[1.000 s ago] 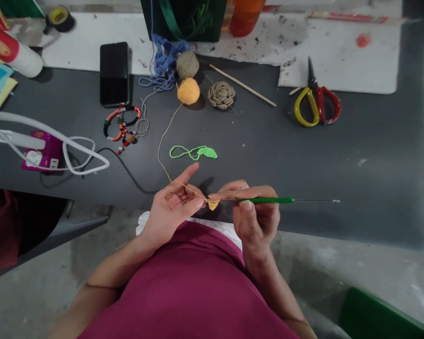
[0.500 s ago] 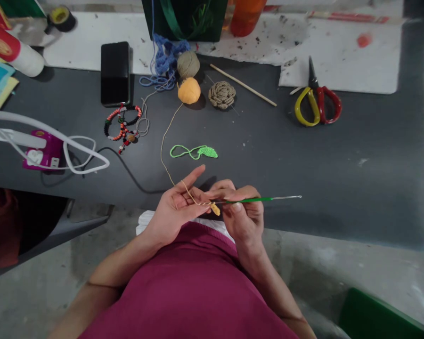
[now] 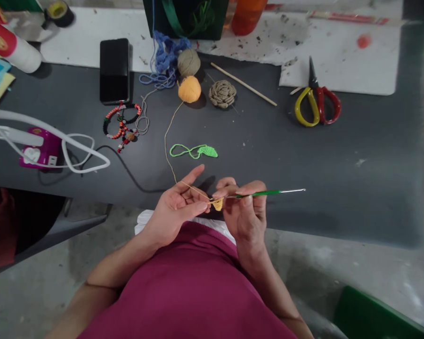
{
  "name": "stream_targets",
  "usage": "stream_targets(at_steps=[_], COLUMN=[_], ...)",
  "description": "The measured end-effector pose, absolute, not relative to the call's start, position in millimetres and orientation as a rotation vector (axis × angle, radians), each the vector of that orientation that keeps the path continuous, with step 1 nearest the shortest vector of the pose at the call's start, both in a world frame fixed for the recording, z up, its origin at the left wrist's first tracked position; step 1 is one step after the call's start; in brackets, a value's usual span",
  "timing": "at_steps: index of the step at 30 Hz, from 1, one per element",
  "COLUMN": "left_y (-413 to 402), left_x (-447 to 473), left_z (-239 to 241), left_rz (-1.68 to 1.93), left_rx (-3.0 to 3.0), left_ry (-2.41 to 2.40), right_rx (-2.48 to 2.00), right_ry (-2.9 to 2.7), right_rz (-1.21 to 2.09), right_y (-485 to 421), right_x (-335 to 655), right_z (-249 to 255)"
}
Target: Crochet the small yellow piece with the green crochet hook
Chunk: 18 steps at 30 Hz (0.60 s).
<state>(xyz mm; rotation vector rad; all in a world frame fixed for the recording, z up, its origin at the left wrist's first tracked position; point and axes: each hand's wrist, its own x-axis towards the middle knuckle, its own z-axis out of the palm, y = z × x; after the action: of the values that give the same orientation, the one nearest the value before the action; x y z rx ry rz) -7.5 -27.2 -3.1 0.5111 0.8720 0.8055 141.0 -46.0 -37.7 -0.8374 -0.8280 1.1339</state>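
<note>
Between my hands is a small piece of yellow crochet work. My left hand pinches its left end between thumb and fingertips, with the index finger raised and the yarn running over it. My right hand grips a green-handled crochet hook, whose free metal end points right; its other tip is at the crochet piece. From my left hand the yellow yarn runs up to a yellow yarn ball. A green crocheted leaf with a looped tail lies just beyond my hands.
A crocheted rosette, wooden stick and scissors lie farther back. To the left are a phone, beaded bracelets and a purple power adapter with white cables. Blue yarn and a beige yarn ball sit behind.
My right hand and the hook have moved slightly right and up, away from my left hand. The yarn over my left index finger is now drawn straighter toward the crochet piece.
</note>
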Motion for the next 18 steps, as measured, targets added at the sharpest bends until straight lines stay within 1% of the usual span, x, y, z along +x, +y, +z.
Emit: stream_targets(at_steps=[5, 18], left_y=[-28.4, -28.6], left_x=[-9.0, -11.1], left_z=[-4.1, -7.6], left_rz=[0.839, 0.917], left_rx=[0.601, 0.671], left_ry=[0.893, 0.819], right_rx=[-0.818, -0.815], right_ry=[-0.814, -0.918], right_rz=[1.194, 1.142], right_y=[-47.2, -48.0], right_x=[145.9, 148.5], right_z=[-35.2, -35.9])
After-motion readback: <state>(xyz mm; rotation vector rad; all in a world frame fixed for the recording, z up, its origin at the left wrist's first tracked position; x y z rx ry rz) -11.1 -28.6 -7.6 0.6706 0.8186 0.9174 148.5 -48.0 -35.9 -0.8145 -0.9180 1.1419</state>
